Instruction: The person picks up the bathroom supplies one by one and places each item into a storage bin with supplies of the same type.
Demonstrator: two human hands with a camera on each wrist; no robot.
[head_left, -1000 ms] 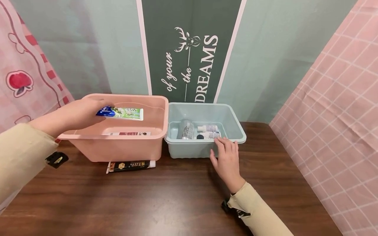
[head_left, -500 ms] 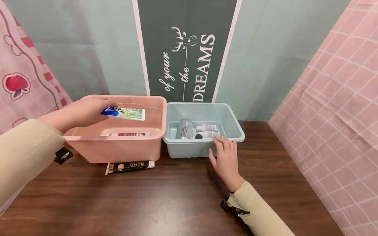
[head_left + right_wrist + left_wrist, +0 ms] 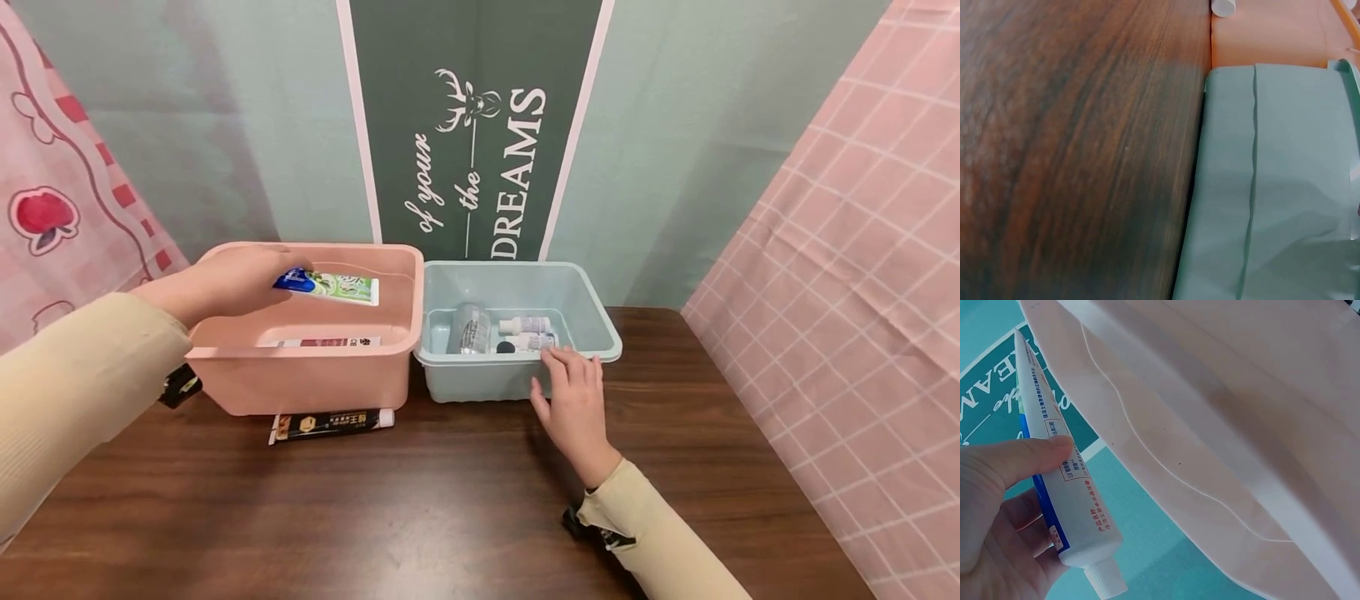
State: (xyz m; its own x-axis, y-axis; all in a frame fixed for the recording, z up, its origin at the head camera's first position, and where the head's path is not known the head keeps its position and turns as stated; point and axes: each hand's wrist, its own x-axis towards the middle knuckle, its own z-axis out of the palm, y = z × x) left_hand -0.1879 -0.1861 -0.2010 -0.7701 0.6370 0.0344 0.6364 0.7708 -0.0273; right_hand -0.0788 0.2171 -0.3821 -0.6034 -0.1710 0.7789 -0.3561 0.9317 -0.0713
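My left hand point(image 3: 236, 282) pinches a green, white and blue toothpaste tube point(image 3: 341, 287) over the opening of the pink bin point(image 3: 322, 383). In the left wrist view, the thumb presses the tube's printed white back, and its white cap point(image 3: 1106, 579) points down. Inside the pink bin lies a white and red tube point(image 3: 330, 342), partly hidden by the front rim. My right hand point(image 3: 576, 408) rests its fingertips on the front rim of the light blue bin point(image 3: 480, 382), thumb apart from the fingers. The right wrist view shows that bin's front wall point(image 3: 1297, 175).
In the blue bin lie a clear bottle point(image 3: 472, 329) and two small white bottles point(image 3: 527, 325). A black toothpaste tube point(image 3: 330, 423) lies on the wooden table point(image 3: 450, 500) before the pink bin. Fabric curtains point(image 3: 637, 125) stand behind and at both sides.
My left hand has moved slightly right with the toothpaste tube, staying over the pink bin. The right hand keeps its place on the blue bin's rim.
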